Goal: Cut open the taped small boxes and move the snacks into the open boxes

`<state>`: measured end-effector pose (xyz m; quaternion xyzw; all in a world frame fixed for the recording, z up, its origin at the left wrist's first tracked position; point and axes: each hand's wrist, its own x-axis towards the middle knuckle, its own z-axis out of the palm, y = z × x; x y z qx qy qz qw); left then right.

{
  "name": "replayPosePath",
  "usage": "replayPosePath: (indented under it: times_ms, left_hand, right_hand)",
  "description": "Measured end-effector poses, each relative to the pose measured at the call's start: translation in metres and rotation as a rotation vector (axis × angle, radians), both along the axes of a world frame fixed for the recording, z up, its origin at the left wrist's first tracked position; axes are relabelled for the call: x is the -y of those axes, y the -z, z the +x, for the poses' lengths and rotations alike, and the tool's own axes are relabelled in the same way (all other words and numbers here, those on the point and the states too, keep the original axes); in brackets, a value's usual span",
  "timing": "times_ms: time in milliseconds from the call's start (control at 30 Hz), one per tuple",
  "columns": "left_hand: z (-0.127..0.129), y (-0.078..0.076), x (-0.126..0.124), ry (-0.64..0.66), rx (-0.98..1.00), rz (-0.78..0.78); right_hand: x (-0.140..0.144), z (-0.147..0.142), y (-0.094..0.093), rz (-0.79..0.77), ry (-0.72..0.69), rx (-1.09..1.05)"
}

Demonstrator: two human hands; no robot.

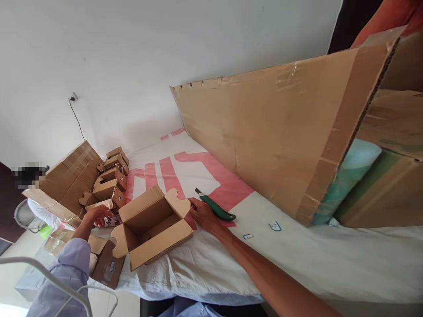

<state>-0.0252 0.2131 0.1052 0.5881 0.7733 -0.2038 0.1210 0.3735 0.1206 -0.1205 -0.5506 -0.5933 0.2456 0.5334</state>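
Note:
An open cardboard box (158,248) stands at the front of the bed, its flaps spread and its inside showing. My right hand (202,214) is closed on the box's right edge beside the notched end flap. Just beyond that hand lies a green-handled cutter (218,209) with its blade toward the wall. To the box's left, my left hand (99,214) has its fingers curled round a white item with dark spots (111,221), partly hidden by the hand. Below my left forearm sits another small cardboard box (107,266) with a blue-and-white label.
Several small open boxes (110,182) line up at the left, against a large carton (71,176). A big cardboard panel (264,127) rises at the right. Two small stickers (275,226) lie on the sheet. A white cable (49,275) crosses the lower left. A person's head is blurred at far left.

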Motion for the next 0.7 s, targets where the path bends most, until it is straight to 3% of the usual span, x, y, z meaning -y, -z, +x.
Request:
replayPosePath:
  times_ms: [133,267,533,700]
  left_hand:
    - [0.0,0.005,0.003,-0.039,0.051,-0.045]
    - [-0.005,0.01,0.015,-0.013,0.046,0.005]
    - [-0.011,0.019,0.029,0.109,-0.071,0.261]
    - [-0.006,0.026,0.022,0.082,-0.047,0.379]
  right_hand:
    - [-0.002,0.0,0.001,0.005,0.011,0.007]
    - [0.0,0.001,0.0,-0.003,0.006,0.006]
    - [0.003,0.001,0.0,-0.003,0.006,-0.01]
    - [-0.001,0.001,0.002,0.01,0.019,-0.014]
